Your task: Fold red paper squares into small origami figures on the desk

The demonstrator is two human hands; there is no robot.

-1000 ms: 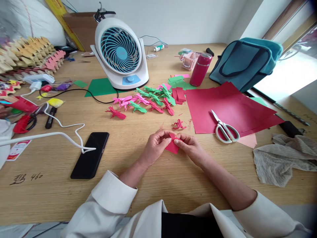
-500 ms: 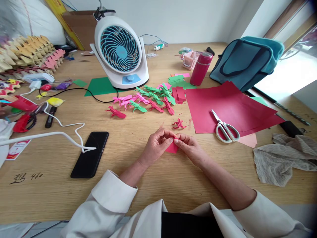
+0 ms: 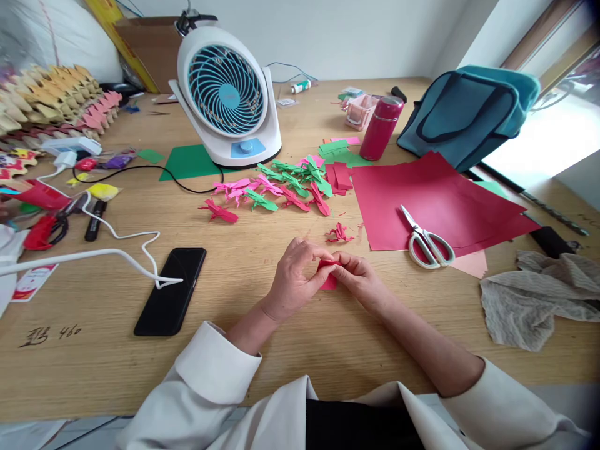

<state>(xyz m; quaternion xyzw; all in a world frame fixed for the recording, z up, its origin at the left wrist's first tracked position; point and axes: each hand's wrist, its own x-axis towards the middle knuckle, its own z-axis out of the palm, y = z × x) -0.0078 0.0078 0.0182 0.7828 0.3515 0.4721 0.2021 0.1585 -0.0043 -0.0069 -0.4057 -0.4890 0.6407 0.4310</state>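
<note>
Between my two hands is a small piece of red paper (image 3: 329,283), with a fold along its top edge. My left hand (image 3: 296,275) pinches the paper's upper left with thumb and forefinger. From the other side, my right hand (image 3: 359,279) grips the upper right edge, and its fingers hide part of the fold. Just beyond my fingertips lies a crumpled red folded-paper figure (image 3: 339,234). Farther off, several green folded-paper figures (image 3: 295,182), pink ones (image 3: 233,189) and red ones (image 3: 219,211) lie in a loose group.
White-handled scissors (image 3: 426,239) rest on large red paper sheets (image 3: 422,187) at right. A black phone (image 3: 171,292) with a white cable lies left. Behind stand a white fan (image 3: 229,100), a red bottle (image 3: 380,128) and a teal bag (image 3: 464,115). A grey cloth (image 3: 539,300) lies far right.
My left thumb and forefinger have shifted along the red paper's top edge, and the left hand has opened out a little. More of the folded edge shows now. My right hand keeps its grip.
</note>
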